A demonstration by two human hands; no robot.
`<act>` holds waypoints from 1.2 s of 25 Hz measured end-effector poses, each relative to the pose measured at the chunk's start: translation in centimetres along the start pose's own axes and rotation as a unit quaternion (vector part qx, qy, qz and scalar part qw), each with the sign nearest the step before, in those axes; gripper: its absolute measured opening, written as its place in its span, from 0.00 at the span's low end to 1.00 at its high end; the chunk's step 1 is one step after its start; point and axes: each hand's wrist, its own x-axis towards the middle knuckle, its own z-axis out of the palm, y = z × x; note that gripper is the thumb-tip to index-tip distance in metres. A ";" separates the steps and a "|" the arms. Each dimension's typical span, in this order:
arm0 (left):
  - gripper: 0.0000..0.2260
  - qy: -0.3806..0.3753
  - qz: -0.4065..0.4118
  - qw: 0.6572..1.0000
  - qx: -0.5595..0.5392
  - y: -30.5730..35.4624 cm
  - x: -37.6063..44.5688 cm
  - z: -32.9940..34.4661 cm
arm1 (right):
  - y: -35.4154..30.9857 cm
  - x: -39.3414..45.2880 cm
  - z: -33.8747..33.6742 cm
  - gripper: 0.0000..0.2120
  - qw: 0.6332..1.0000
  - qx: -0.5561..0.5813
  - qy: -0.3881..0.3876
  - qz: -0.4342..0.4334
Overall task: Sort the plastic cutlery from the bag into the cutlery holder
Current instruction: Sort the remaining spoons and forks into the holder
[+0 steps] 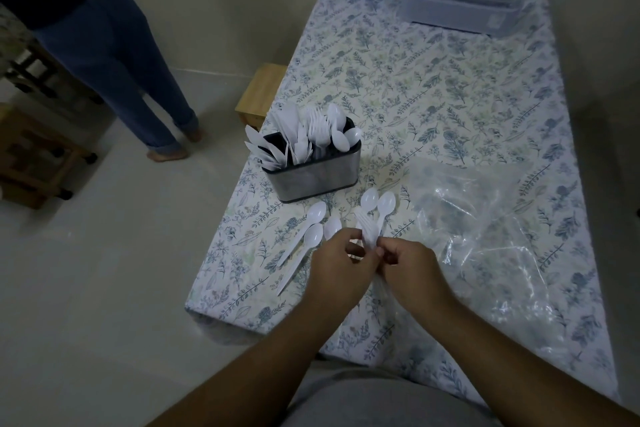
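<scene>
On the near part of the floral-covered desk, both hands meet over a small bunch of white plastic cutlery: the left hand and the right hand each pinch its handles, fingers curled tight around them, with two spoon bowls and some fork tines fanning out beyond the fingertips. Just left of the hands, three loose spoons lie flat on the cloth. Beyond them stands the metal cutlery holder, already packed with knives, forks and spoons. The clear plastic bag lies crumpled to the right, near the right hand. A standing person's legs show at far left.
</scene>
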 end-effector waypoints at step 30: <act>0.05 0.112 0.196 0.948 0.223 11.8 13.2 -12.6 | -15.8 13.7 -2.3 0.08 0.989 0.001 0.056 -0.140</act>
